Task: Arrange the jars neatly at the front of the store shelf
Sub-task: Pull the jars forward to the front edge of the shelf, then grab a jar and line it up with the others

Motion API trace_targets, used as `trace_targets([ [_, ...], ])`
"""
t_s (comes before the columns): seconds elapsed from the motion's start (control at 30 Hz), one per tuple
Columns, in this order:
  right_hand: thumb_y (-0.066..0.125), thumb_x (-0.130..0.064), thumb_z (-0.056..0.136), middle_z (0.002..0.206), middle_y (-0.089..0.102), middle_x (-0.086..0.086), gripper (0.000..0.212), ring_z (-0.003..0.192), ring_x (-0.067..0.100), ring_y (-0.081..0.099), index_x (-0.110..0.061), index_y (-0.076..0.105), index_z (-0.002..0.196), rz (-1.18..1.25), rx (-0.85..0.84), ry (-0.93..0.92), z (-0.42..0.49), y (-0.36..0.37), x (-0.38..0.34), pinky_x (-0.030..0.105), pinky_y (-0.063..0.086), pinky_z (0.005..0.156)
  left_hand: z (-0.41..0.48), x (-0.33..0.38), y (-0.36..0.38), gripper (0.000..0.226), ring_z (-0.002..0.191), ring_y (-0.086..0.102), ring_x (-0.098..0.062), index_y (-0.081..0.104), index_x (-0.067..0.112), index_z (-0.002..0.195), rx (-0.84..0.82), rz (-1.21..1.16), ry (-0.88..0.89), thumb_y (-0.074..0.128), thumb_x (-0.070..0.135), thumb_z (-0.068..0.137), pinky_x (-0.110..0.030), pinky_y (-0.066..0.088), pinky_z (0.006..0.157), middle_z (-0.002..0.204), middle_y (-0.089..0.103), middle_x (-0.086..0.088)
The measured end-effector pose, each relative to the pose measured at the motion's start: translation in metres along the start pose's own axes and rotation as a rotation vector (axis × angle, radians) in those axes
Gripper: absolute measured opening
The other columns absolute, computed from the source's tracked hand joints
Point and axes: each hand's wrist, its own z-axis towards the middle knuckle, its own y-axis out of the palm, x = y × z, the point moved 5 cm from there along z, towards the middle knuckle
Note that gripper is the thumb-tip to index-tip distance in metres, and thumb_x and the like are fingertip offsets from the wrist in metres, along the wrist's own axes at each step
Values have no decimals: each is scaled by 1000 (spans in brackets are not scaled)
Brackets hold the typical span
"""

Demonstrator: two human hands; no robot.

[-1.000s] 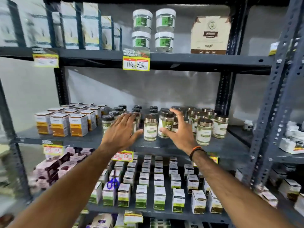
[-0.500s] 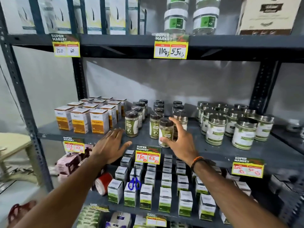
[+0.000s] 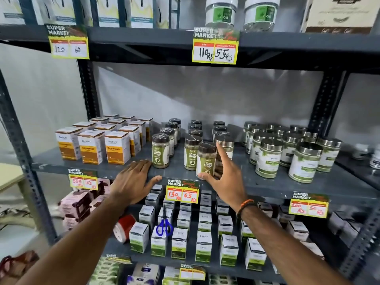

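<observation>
Two bare arms reach up to the middle shelf (image 3: 267, 185) of a dark metal rack. The left hand (image 3: 132, 181) lies flat on the front edge of the shelf, fingers spread out wide, with nothing in it. Its fingertips are just beside a jar (image 3: 160, 150) with a brown lid and a green label.

The right hand (image 3: 225, 174) has an orange band at the wrist. Its grip is around the front jar (image 3: 206, 159), with the thumb at the bottom and the fingers up the right side. This jar stands near the front edge and leans a little to the right.

Just behind it stands another brown-lid jar (image 3: 192, 152). More small jars stand in rows going back. To the left are orange boxes (image 3: 117, 147) that say Turmeric. To the right are bigger jars with shiny lids (image 3: 269, 158). A yellow price tag (image 3: 182, 191) hangs on the shelf edge between the two hands.
</observation>
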Motion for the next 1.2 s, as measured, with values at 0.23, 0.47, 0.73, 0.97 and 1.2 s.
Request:
trace_targets([
  [0.23,68,-63,89,137,61,-5,73,103,4,67,-30,45,149,35,182,2,-3,-33,5,35,64,77,0,-1,3,99,142,46,-31,40,11,154,1,0,-4,8,81,91,-47,36,118,157,48,-14],
  [0.47,83,-40,86,156,40,4,90,138,13,37,-33,31,159,-131,25,37,34,-52,30,36,30,114,0,-3,6,95,143,45,-30,41,12,154,8,-1,-10,11,79,95,-48,37,117,157,47,-13],
  [0.73,91,-21,78,105,57,-37,100,75,-19,61,-45,26,150,-26,-130,73,40,-39,51,2,47,67,0,-4,6,94,142,46,-30,42,12,153,8,-9,-16,13,79,95,-47,38,116,156,49,-13],
  [0.97,93,-23,75,109,57,-34,97,91,-1,69,-43,33,148,26,-16,99,31,-69,36,32,58,87,-15,-1,-20,89,142,44,-32,32,13,156,-3,-122,-70,20,77,95,-53,43,110,160,42,-15],
  [1.2,91,-28,74,123,61,-14,95,103,12,64,-48,33,147,-1,73,3,26,-158,9,23,46,93,-10,64,-113,86,146,39,-35,29,12,157,272,-131,-66,23,75,99,-62,42,110,160,41,-16],
])
